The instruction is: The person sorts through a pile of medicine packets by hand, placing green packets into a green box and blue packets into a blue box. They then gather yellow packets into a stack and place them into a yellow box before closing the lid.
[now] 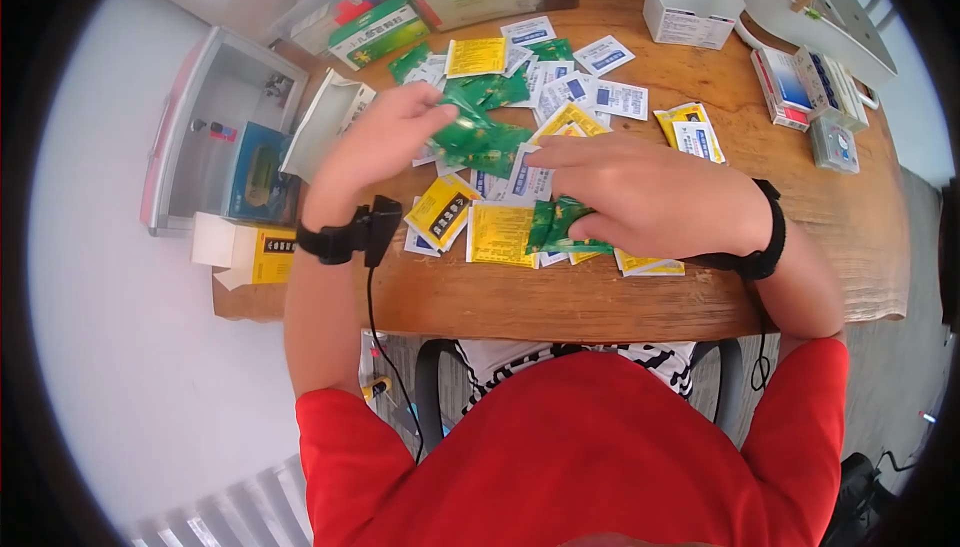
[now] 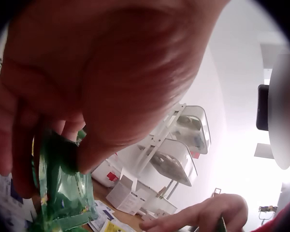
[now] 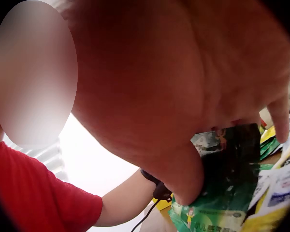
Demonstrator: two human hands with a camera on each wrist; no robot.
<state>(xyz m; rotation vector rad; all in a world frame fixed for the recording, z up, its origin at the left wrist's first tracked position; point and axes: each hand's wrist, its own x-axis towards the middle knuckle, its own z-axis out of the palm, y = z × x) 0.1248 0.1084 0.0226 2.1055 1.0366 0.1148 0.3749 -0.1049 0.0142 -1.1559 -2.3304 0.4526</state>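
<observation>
At the left of the pile, my left hand (image 1: 385, 132) pinches a shiny green sachet (image 2: 65, 193) between thumb and fingers. Another green sachet (image 3: 224, 188) is gripped in my right hand (image 1: 650, 192), its thumb across the printed face and its fingers mostly hidden behind. Below both hands lie mixed sachets: more green ones (image 1: 505, 152), white-and-blue ones (image 1: 620, 100), and yellow ones (image 1: 500, 234) near the table's front edge. A yellow sachet with a black label (image 1: 443, 210) lies between the wrists.
An opened white carton (image 1: 325, 122) stands beside my left forearm, near a yellow box (image 1: 270, 254) and a drawer-like container (image 1: 190, 187). At the back are a green box (image 1: 380, 32) and an open white box (image 1: 690, 7). Small medicine boxes (image 1: 800, 87) stand at the right.
</observation>
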